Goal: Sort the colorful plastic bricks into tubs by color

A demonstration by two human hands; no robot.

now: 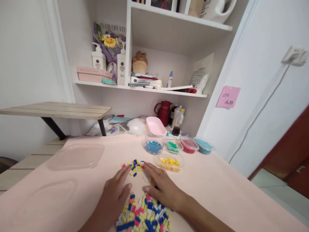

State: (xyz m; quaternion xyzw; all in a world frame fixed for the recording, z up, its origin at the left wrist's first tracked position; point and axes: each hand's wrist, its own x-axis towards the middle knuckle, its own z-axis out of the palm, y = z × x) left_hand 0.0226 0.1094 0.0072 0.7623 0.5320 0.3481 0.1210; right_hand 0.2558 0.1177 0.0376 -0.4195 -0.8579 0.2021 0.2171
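- Left hand (pixel 113 193): open, palm low, fingers stretched forward to the near-left edge of the small brick pile (pixel 136 166). No grip visible.
- Right hand (pixel 164 188): open too, index tip at the pile's right edge, thumb out toward the left hand. A few bricks show by its thumb and palm; can't tell if any is touched.
- Small pile: just ahead of both hands, mixed blue, yellow, white, orange. Hands flank it, probably so loose bricks stay in bounds.
- Large brick pile (pixel 147 216): between the wrists, nearest the body; likely there for short reach.
- Yellow tub (pixel 181 159): beyond the right fingertips, off to the right; yellow pieces inside.
- Blue tub (pixel 146 141): farther ahead of the right hand, see-through, blue bits inside. Pink container (pixel 155 126) right behind or on it; can't tell.
- Past the yellow tub, left to right: green box (pixel 179 145), red box (pixel 196 146), light-blue box (pixel 212 147), contents matching. One colour each, presumably to avoid mixing.
- Two see-through lids or trays (pixel 76 157) lie left of the left hand, apparently out of its way.
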